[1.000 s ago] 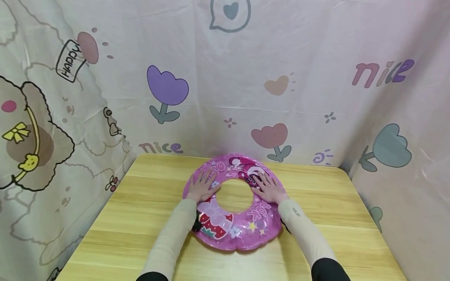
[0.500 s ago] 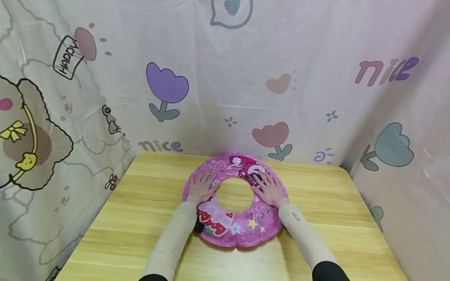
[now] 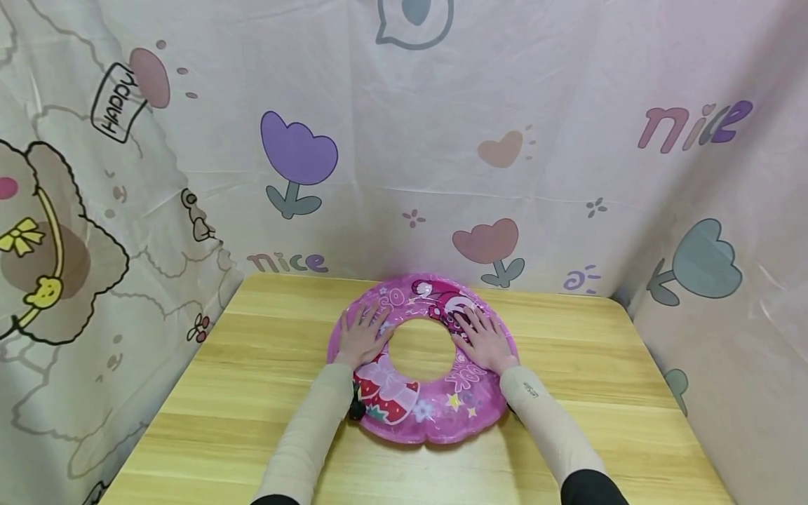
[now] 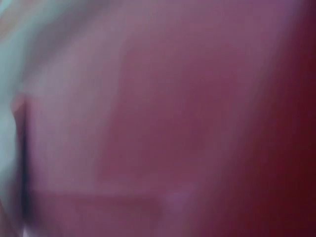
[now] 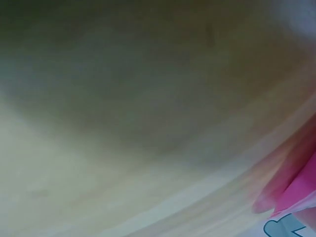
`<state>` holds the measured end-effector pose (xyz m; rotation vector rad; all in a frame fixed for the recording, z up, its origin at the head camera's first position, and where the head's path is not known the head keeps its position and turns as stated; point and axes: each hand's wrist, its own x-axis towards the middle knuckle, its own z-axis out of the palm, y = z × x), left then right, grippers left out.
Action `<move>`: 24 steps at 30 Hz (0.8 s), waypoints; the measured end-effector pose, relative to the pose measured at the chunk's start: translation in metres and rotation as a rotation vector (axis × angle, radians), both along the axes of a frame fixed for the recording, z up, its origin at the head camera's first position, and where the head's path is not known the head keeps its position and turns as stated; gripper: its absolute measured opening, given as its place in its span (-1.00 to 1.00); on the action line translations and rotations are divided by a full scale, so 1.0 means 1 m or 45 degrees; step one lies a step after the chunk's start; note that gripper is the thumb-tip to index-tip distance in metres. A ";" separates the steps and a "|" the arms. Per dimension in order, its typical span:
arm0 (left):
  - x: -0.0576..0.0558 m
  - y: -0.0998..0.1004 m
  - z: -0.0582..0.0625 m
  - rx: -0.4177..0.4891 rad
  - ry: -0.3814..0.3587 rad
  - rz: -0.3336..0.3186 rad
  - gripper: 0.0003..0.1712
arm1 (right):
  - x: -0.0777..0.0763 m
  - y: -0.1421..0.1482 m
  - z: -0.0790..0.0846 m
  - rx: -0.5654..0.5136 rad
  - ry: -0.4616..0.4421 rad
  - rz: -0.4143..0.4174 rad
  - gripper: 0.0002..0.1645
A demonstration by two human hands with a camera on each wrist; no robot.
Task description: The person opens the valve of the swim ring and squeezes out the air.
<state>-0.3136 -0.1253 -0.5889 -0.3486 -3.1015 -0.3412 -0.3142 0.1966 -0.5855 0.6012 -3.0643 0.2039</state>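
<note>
A pink inflatable swim ring (image 3: 435, 428), printed with strawberries, stars and a cartoon figure, lies flat on the wooden table. On its left side rests my left hand (image 3: 362, 339), palm down with the fingers spread. My right hand (image 3: 485, 341) lies the same way on the ring's right side, fingers straight and pointing up and inward. Bare tabletop shows through the ring's hole. Blurred pink vinyl of the swim ring (image 4: 163, 118) fills the left wrist view. In the right wrist view, a pink edge of the ring (image 5: 301, 190) shows at the lower right.
The light wood table (image 3: 252, 393) reaches back to a pale curtain (image 3: 404, 140) printed with tulips, hearts and words. More printed cloth hangs along the left and right sides. A small black object (image 3: 356, 407) sits under the left wrist, beside the ring.
Both hands stay resting on the swim ring in the same places. The head view has shifted slightly.
</note>
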 end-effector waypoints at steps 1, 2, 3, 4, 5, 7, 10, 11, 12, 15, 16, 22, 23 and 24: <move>0.000 0.000 0.001 0.003 0.006 0.003 -0.24 | 0.000 0.000 -0.001 -0.009 0.014 0.005 -0.24; 0.001 0.001 0.002 0.005 0.016 0.003 -0.24 | -0.001 0.000 -0.001 -0.014 0.024 0.010 -0.24; 0.001 0.001 0.003 0.009 0.025 0.002 -0.25 | -0.001 0.000 -0.001 -0.020 0.032 0.015 -0.24; 0.001 0.002 0.004 0.012 0.032 -0.002 -0.25 | -0.002 0.000 -0.002 -0.023 0.038 0.018 -0.24; 0.002 0.002 0.005 0.006 0.040 -0.007 -0.26 | -0.002 0.000 -0.002 -0.023 0.040 0.019 -0.24; 0.001 0.003 0.006 0.001 0.041 -0.015 -0.26 | -0.002 0.000 -0.001 -0.021 0.040 0.021 -0.24; 0.000 0.004 0.008 -0.020 0.015 -0.020 -0.25 | -0.001 0.001 0.000 -0.010 0.046 0.018 -0.24; -0.001 0.004 0.009 -0.029 -0.003 -0.019 -0.23 | -0.001 0.001 0.000 -0.008 0.047 0.015 -0.23; -0.002 0.005 0.010 -0.037 -0.027 -0.017 -0.22 | -0.001 0.002 0.001 -0.010 0.049 0.015 -0.23; -0.005 0.008 0.016 -0.038 -0.086 -0.008 -0.19 | -0.001 0.003 0.001 -0.026 0.059 0.019 -0.21; -0.007 0.010 0.019 -0.039 -0.101 -0.009 -0.19 | -0.001 0.003 0.002 -0.033 0.061 0.027 -0.20; -0.013 0.020 0.031 -0.125 -0.158 -0.021 -0.18 | -0.009 0.002 0.011 0.045 0.062 0.095 -0.17; -0.014 0.022 0.033 -0.136 -0.166 -0.019 -0.18 | -0.011 0.001 0.013 0.061 0.054 0.094 -0.18; -0.014 0.024 0.034 -0.133 -0.173 -0.013 -0.19 | -0.013 0.000 0.016 0.068 0.049 0.090 -0.20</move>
